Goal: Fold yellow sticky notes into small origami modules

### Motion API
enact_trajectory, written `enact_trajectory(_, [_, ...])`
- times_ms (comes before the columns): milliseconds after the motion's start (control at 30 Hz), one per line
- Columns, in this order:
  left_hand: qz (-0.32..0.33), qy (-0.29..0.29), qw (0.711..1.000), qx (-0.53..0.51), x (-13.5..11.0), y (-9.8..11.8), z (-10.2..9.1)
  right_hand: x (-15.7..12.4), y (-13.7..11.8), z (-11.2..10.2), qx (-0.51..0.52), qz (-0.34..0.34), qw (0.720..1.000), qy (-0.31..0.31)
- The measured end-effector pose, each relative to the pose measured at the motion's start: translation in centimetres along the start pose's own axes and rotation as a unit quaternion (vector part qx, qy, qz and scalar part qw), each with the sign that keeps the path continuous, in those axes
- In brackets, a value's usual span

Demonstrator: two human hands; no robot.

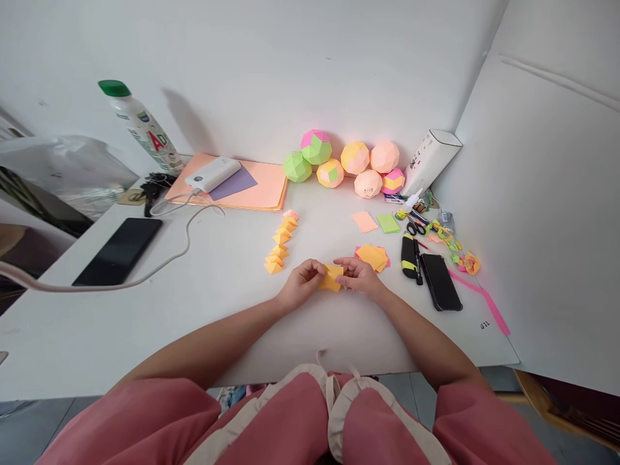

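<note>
A small orange-yellow paper square (330, 279) is held between my two hands, low over the front middle of the white desk. My left hand (303, 281) pinches its left side between thumb and fingers. On the right side, my right hand (361, 278) grips it with the thumb, the forefinger lying along the top edge. Just beyond my right hand lies a pile of orange and pink paper pieces (372, 256). A slanting row of folded orange paper pieces (279, 242) stands beyond my left hand.
Several faceted paper balls (355, 158) sit against the wall. Peach sheets (271, 187) carry a white power bank (213, 174); its cable crosses the left side. A tablet (119, 252) lies left. At right are scissors (416, 227), a utility knife (409, 258) and a phone (440, 282).
</note>
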State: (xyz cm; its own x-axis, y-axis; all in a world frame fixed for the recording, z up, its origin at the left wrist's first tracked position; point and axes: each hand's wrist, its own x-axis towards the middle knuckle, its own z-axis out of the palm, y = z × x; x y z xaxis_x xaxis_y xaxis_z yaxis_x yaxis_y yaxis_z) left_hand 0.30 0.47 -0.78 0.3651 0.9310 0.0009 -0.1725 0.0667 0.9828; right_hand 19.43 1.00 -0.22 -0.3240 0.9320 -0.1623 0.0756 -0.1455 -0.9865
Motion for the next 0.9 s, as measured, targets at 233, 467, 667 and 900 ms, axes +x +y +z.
enact_trajectory(233, [0.076, -0.044, 0.995, 0.055, -0.1, -0.1, -0.4, 0.1, 0.0, 0.0, 0.006, 0.016, 1.000, -0.017])
enact_trajectory(467, [0.105, -0.071, 0.992, 0.017, 0.1, -0.8, -0.7, -0.1, -0.5, 0.1, -0.005, 0.009, 1.000, -0.025])
enact_trajectory(667, [0.080, -0.064, 0.994, 0.029, 0.0, -0.9, -0.6, -0.4, -0.7, 0.1, -0.045, 0.001, 0.999, -0.020])
enact_trajectory(900, [0.058, -0.040, 0.994, 0.079, 0.1, -1.4, -0.6, -0.4, -0.7, 0.2, -0.036, -0.023, 0.999, -0.013])
